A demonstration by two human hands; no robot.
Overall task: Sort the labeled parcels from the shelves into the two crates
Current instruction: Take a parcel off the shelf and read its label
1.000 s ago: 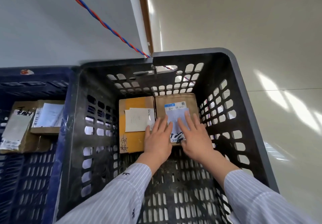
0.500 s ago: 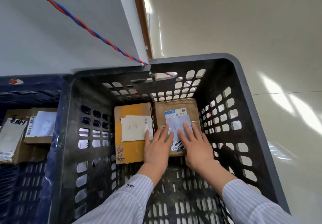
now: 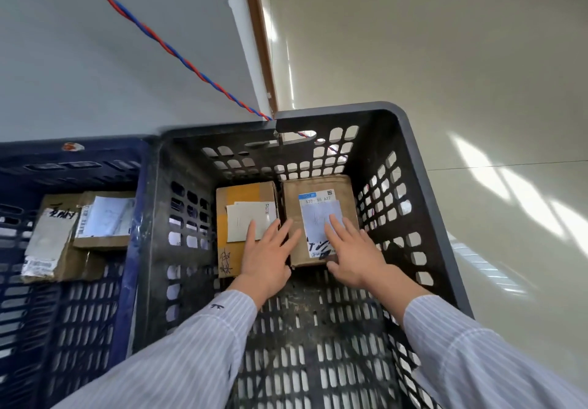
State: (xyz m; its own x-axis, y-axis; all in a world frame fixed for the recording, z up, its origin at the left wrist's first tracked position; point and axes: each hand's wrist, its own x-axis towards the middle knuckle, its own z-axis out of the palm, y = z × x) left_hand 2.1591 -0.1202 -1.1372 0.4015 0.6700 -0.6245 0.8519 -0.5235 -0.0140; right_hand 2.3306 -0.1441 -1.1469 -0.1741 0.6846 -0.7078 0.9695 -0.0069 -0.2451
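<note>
— At far left?
— Dark blue plastic crate point(image 3: 95, 142), two taped cardboard parcels point(image 3: 47, 240) inside.
— And right?
— Black perforated crate point(image 3: 222, 130): left hand point(image 3: 265, 257), fingers spread, on the yellow-taped cardboard box point(image 3: 238, 192); right hand point(image 3: 353, 249), fingers spread, flat on the brown labelled parcel point(image 3: 291, 211).

Bright daylight streaks glare across the glossy floor point(image 3: 477, 170); wide-angle edges bend.

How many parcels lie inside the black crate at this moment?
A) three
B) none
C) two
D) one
C: the orange-taped parcel and the brown parcel lie side by side at the far wall of the black crate.
</note>
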